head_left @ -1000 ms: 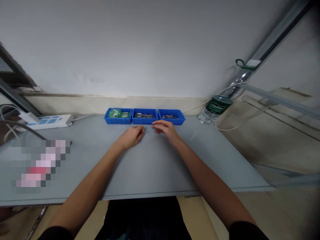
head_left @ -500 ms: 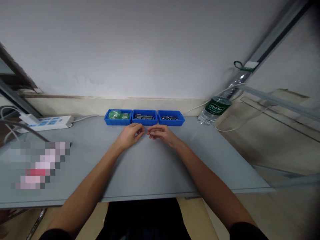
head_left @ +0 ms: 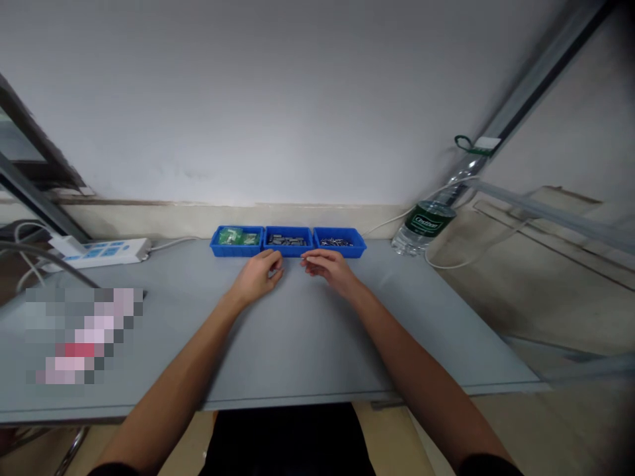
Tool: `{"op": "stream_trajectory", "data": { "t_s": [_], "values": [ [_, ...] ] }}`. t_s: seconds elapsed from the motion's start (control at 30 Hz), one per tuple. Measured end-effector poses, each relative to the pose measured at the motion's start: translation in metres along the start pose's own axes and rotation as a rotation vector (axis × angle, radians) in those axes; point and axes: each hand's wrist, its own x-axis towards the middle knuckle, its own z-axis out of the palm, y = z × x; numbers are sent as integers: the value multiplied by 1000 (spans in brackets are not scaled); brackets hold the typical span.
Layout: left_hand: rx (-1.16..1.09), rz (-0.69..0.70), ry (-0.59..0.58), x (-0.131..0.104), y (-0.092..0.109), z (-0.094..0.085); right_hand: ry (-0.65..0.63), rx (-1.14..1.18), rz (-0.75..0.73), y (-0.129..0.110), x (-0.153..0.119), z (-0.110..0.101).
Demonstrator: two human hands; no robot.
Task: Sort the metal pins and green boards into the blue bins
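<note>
My left hand (head_left: 258, 275) is raised over the grey table, just in front of the middle blue bin (head_left: 288, 251). Its fingers curl in against the thumb, and whatever they might hold is hidden. To its right, my right hand (head_left: 330, 269) is in front of the right blue bin (head_left: 342, 252), fingertips pinched around a small metal piece (head_left: 303, 258) that barely shows. A gap separates the two hands. Short grey metal parts (head_left: 286, 241) fill the middle bin; thin shiny metal pins (head_left: 336, 242) lie in the right one.
The left blue bin (head_left: 236, 252) holds small pieces in green-tinted plastic. A white power strip (head_left: 114, 252) with cables is at the far left, above a blurred-out pink object (head_left: 94, 334). A big clear water bottle (head_left: 425, 221) leans at the right near a white cable.
Half a second ago both hands met at a thin metal piece. Now they have drawn apart, and the left thumb and fingers have shifted slightly back. The view has tilted a little upward.
</note>
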Motion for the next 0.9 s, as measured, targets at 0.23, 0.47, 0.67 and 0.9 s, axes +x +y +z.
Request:
{"op": "stream_trajectory", "data": {
  "t_s": [0.23,0.47,0.67,0.9],
  "values": [
    [28,-52,3,-5,-19,5,430,-104,-188,3,12,-31],
    [19,-100,-2,-9,-21,13,547,-897,-437,24,16,-55],
    [55,-138,-74,-10,-19,19,481,-927,-489,30,19,-53],
    [74,-186,-124,-9,-18,24,521,-870,-614,16,11,-42]
  ]
}}
